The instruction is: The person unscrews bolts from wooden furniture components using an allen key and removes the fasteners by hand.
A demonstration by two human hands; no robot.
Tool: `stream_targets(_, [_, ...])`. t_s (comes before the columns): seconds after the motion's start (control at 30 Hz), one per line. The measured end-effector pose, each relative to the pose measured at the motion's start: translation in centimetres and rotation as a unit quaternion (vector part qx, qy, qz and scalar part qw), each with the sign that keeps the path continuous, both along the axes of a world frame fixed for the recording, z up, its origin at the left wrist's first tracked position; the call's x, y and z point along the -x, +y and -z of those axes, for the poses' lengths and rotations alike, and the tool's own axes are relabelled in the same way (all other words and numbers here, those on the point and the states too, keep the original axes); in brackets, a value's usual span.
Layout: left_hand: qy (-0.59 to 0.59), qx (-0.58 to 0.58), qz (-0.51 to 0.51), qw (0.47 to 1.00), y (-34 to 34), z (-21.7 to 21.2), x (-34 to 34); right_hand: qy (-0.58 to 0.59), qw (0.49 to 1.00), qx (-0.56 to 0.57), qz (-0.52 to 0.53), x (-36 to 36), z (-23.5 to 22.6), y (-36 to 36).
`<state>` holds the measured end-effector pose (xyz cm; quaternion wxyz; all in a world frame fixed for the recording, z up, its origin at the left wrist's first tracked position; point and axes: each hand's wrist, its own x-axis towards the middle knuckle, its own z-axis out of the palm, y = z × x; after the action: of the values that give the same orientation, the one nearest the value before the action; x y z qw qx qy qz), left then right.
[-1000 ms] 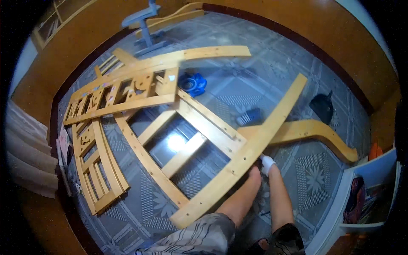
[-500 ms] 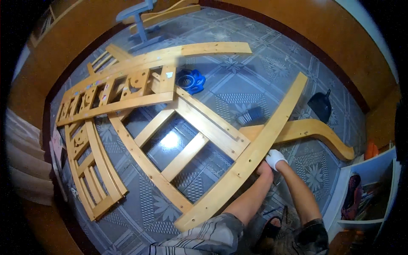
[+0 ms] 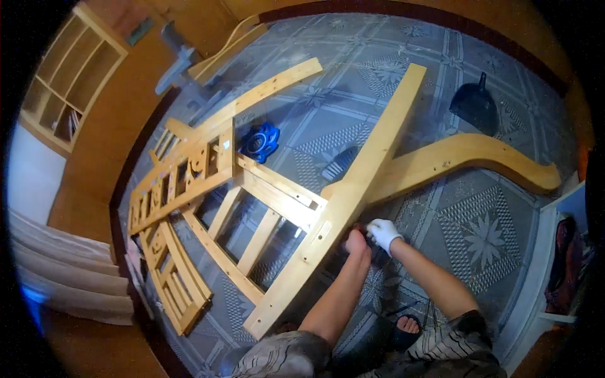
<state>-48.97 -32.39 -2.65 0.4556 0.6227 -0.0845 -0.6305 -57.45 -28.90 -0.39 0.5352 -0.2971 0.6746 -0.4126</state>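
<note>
My two hands meet low against the long wooden side rail (image 3: 353, 189). My left hand (image 3: 357, 241) is bare, pressed to the rail's underside edge with its fingers bunched; I cannot tell whether they grip anything. My right hand (image 3: 383, 233) wears one white glove and is curled narrow just beside the left, over something dark I cannot make out.

The rail is one pale, varnished plank, smooth and straight-edged, lying slantwise across the middle of the floor from near my knees to the far side. Joined to it is a slatted frame (image 3: 265, 214) of the same honey-coloured wood, with three open gaps between its crosspieces. One curved, wavy plank (image 3: 466, 160) runs off to my right from under the rail. Beyond the frame lies a fretwork panel (image 3: 183, 183) with cut-out shapes, and nearer the wall a stack of curved slats (image 3: 173, 277).

One blue, lobed plastic piece (image 3: 259, 142) sits on the patterned grey tile floor (image 3: 485, 233). One dark dustpan (image 3: 476, 104) rests farther right.
</note>
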Motion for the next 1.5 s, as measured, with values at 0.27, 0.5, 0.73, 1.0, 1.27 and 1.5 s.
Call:
stream_targets(0.27, [0.254, 0.074, 0.056, 0.963, 0.6, -1.1, -1.6, -0.082, 0.989, -0.006, 0.119, -2.5, 2.5, -2.2])
stream_targets(0.5, [0.215, 0.053, 0.048, 0.974, 0.6, -0.8, -0.5, -0.149, 0.981, 0.051, 0.111, -1.0, 0.2, -1.1])
stream_targets(0.73, [0.312, 0.095, 0.089, 0.941, 0.9, -1.6, -1.9, -0.147, 0.983, -0.014, 0.114, -0.3, -0.7, 0.4])
stream_targets(1.0, [0.246, 0.046, 0.085, 0.965, 0.4, 0.4, -2.1, -0.02, 0.998, -0.001, 0.068, -1.5, 0.0, -0.3])
stream_targets(1.27, [0.224, 0.004, 0.177, 0.958, 0.7, -1.0, -2.1, 0.255, 0.967, -0.015, 0.003, -2.6, -2.3, -1.5])
stream_targets(1.5, [0.276, 0.008, 0.125, 0.953, 0.2, -1.3, -2.2, 0.302, 0.953, -0.009, 0.005, -1.2, -2.0, -1.4])
